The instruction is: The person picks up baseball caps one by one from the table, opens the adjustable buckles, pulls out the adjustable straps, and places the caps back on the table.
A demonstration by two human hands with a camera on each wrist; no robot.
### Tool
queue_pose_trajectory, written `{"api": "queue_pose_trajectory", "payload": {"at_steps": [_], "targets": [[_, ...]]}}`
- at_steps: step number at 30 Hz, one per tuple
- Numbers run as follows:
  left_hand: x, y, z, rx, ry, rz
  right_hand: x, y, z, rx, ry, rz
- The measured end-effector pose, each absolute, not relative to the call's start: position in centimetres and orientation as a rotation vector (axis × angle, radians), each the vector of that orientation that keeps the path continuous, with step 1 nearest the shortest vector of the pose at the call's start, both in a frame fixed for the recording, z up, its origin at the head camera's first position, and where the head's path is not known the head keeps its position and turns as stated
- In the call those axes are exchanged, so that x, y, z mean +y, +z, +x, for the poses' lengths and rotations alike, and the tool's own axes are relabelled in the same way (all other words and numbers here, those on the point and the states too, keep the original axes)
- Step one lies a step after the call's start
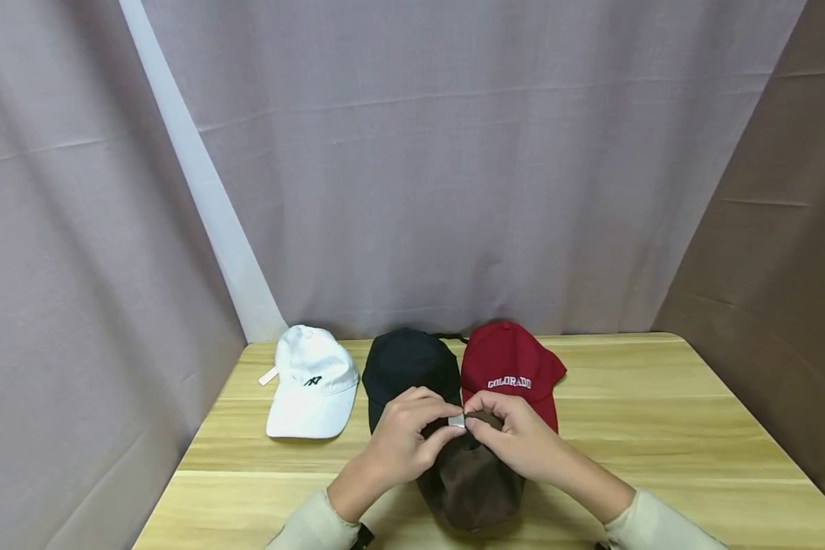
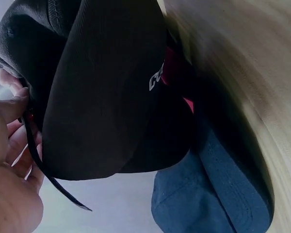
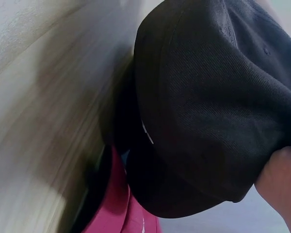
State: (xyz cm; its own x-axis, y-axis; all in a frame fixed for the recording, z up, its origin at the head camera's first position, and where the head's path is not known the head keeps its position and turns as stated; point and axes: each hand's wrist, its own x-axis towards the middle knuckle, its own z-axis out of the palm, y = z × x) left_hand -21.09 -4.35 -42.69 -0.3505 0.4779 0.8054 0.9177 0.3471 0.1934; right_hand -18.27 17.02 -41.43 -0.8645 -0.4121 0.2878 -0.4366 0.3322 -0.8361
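Observation:
A dark brown cap (image 1: pixel 477 489) is held at the near middle of the table, its strap side up. My left hand (image 1: pixel 409 431) pinches the strap by a small silvery buckle (image 1: pixel 457 421) between thumb and forefinger. Just to the right, my right hand (image 1: pixel 522 443) pinches the same strap close to the buckle. In the left wrist view a loose strap end (image 2: pixel 43 170) hangs below the left hand's fingers. Pale lettering shows on the cap's front (image 2: pixel 102 97). From the right wrist, the crown (image 3: pixel 208 97) hides most of the right hand's fingers.
Behind the brown cap lie a black cap (image 1: pixel 411 363) and a red cap (image 1: pixel 507 355) lettered COLORADO, side by side. A white cap (image 1: pixel 314 382) lies at the left of the wooden table (image 1: pixel 660 428). Grey curtains (image 1: pixel 454 168) hang beyond its back edge.

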Motion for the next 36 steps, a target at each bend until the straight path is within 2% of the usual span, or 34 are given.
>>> {"api": "queue_pose_trajectory", "payload": {"at_steps": [23,36], "targets": [[-4.2,-42.8,-21.2,-1.999,-0.78,-1.183,17.3,-40.8,-18.4,-2.692,1.501,0.762],[-4.4,-42.9,-21.1,-2.002,-0.795,-1.19,17.7,-40.3,-19.0,-2.717,1.432,0.994]]}}
